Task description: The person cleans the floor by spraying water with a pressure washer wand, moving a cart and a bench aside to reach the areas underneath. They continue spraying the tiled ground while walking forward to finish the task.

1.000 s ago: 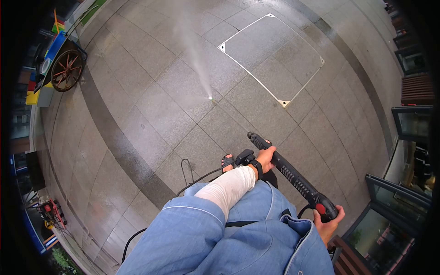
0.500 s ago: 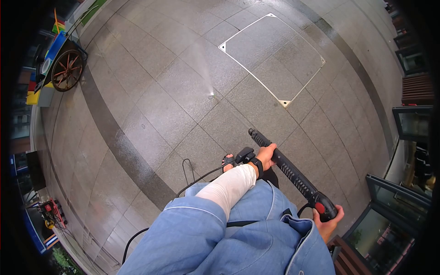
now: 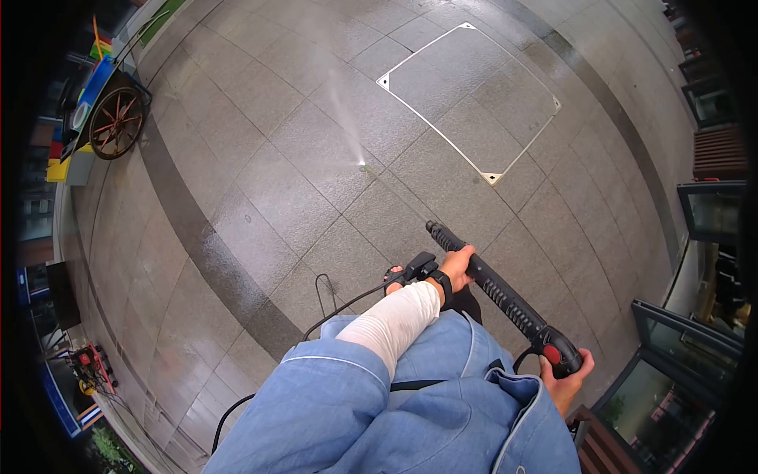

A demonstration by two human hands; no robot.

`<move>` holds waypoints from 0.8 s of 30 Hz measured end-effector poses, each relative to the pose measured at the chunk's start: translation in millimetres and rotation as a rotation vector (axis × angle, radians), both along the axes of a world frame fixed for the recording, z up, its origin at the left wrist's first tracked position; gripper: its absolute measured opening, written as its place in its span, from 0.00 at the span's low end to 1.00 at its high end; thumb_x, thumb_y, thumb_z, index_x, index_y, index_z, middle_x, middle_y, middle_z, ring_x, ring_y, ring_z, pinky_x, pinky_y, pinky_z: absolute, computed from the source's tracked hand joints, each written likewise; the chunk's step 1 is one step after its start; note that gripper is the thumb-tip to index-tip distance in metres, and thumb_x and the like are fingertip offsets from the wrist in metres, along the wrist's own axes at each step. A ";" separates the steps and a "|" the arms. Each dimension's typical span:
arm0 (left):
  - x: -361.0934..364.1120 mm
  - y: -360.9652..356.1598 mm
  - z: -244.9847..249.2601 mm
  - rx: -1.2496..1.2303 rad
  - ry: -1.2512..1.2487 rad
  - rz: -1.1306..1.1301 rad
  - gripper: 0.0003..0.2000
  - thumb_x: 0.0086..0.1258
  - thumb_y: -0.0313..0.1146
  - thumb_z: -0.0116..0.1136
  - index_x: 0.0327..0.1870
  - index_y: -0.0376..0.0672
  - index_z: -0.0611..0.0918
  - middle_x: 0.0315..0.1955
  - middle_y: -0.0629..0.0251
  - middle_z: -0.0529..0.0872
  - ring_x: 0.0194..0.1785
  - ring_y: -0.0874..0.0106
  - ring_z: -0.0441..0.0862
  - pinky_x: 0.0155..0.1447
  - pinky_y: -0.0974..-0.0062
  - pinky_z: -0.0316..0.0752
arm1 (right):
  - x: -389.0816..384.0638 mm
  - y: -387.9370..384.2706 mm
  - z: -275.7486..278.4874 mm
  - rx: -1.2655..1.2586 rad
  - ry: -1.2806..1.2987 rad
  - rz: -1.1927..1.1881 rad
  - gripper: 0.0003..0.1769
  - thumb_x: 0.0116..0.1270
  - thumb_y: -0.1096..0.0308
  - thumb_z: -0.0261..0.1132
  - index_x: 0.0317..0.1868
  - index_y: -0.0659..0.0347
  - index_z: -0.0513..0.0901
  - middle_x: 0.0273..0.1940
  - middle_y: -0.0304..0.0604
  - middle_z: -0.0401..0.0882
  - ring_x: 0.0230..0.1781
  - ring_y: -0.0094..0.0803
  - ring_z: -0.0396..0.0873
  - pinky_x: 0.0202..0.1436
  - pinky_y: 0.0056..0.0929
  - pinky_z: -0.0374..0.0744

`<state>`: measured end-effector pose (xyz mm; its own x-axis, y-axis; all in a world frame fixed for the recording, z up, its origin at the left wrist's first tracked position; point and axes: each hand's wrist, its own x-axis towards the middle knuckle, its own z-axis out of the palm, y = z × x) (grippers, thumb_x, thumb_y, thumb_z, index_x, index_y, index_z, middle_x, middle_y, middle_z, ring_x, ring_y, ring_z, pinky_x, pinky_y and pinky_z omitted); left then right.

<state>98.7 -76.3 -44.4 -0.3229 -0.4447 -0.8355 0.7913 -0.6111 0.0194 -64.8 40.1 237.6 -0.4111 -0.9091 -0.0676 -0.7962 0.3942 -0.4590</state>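
Observation:
I hold a black pressure-washer lance [image 3: 505,302] with both hands. My left hand [image 3: 457,263], with a white sleeve and a black wristband, grips the barrel near its front. My right hand [image 3: 567,382] is closed on the rear grip by the red button. A thin wand runs forward to a nozzle tip [image 3: 362,167], from which a fan of water spray [image 3: 342,110] shoots across the wet grey paving. A black hose [image 3: 332,310] trails from under my left arm.
A square metal-edged floor hatch [image 3: 470,96] lies ahead on the right. A colourful cart with a spoked wheel [image 3: 115,122] stands far left. A red washer unit [image 3: 88,368] sits at the lower left. Glass doors and a wooden bench [image 3: 608,442] are at my right.
The lance has shifted slightly, and the spray fan has swung a little over the paving. Both hands keep their grip.

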 end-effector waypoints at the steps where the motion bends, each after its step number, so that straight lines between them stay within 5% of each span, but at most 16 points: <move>1: 0.9 -0.5 1.7 -0.007 -0.012 -0.012 0.13 0.60 0.32 0.52 0.44 0.40 0.69 0.33 0.62 0.73 0.36 0.63 0.76 0.38 0.54 0.75 | 0.8 0.0 -0.1 0.000 -0.012 -0.009 0.36 0.45 0.73 0.71 0.53 0.63 0.60 0.40 0.52 0.70 0.40 0.41 0.73 0.46 0.30 0.71; 8: 8.1 14.3 8.8 0.048 -0.039 0.041 0.13 0.61 0.32 0.52 0.45 0.38 0.69 0.36 0.61 0.75 0.37 0.63 0.77 0.40 0.54 0.74 | -0.8 -11.8 10.6 0.009 -0.035 0.108 0.36 0.44 0.74 0.71 0.53 0.63 0.60 0.40 0.49 0.70 0.39 0.36 0.73 0.46 0.27 0.71; 14: 73.7 27.4 85.6 0.112 -0.150 0.206 0.12 0.63 0.32 0.49 0.42 0.33 0.69 0.35 0.58 0.75 0.37 0.64 0.77 0.43 0.57 0.76 | 20.0 -35.8 12.6 0.047 -0.133 0.270 0.35 0.45 0.74 0.70 0.52 0.63 0.60 0.38 0.49 0.70 0.39 0.35 0.72 0.46 0.27 0.70; 24: 207.5 89.7 27.5 0.044 -0.214 0.524 0.13 0.63 0.34 0.50 0.41 0.34 0.67 0.36 0.58 0.73 0.39 0.62 0.75 0.44 0.53 0.73 | 134.4 -54.3 -11.4 0.035 -0.286 0.618 0.34 0.46 0.73 0.70 0.51 0.62 0.59 0.35 0.49 0.74 0.35 0.37 0.76 0.40 0.28 0.74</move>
